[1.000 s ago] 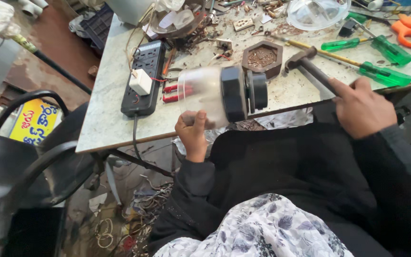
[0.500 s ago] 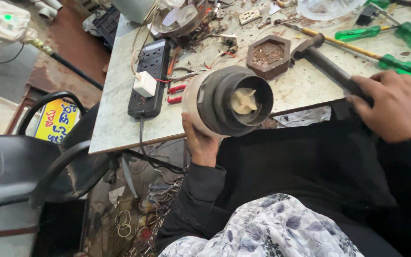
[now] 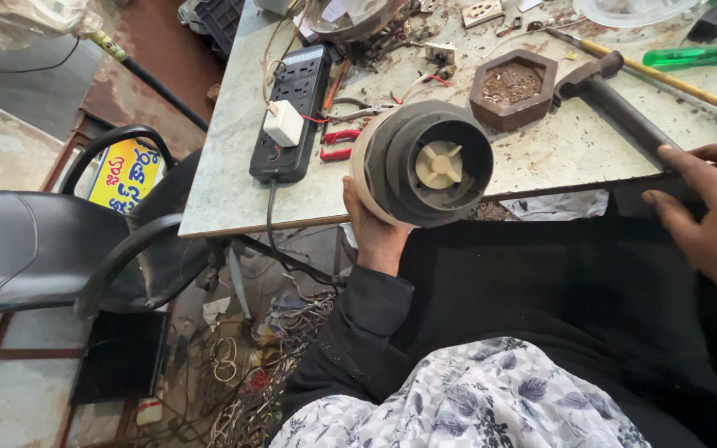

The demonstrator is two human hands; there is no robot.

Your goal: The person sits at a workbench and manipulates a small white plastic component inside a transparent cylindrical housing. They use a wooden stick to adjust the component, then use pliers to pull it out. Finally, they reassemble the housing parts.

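Two hands in view, both the wearer's own. Nearest the camera: a floral-print cloth (image 3: 475, 398) across the lap, black sleeves above it.

Left hand (image 3: 373, 228) is cupped under a mixer jar base (image 3: 421, 162), gripping its cream-coloured side from below. The jar base is held at the near edge of the worktable (image 3: 226, 174), tilted so its underside faces the camera: dark grey ring, with a cream plastic coupler (image 3: 439, 163) at the centre.

Right hand (image 3: 711, 211) is closed loosely on the dark handle of a hammer (image 3: 616, 99), fingers over the handle end at the table's near edge. The hammer lies flat on the table, head pointing away, just beside a brown hexagonal dish (image 3: 514, 87) that holds rusty bits.

Left of the jar base: red-handled pliers (image 3: 340, 143), then a black power strip (image 3: 290, 112) with a white plug adapter (image 3: 282, 123) seated in it; its cord drops off the table edge.

Farther right: green-handled screwdrivers (image 3: 690, 56) and a long thin wooden-looking rod, exact kind unclear.

Far edge: clutter of wires and small parts, too jumbled to identify.

Off the table, left: a black chair (image 3: 35, 249) and a yellow-and-blue printed sign (image 3: 126, 170) behind it. Tangled wires (image 3: 242, 382) on the floor beneath the table.
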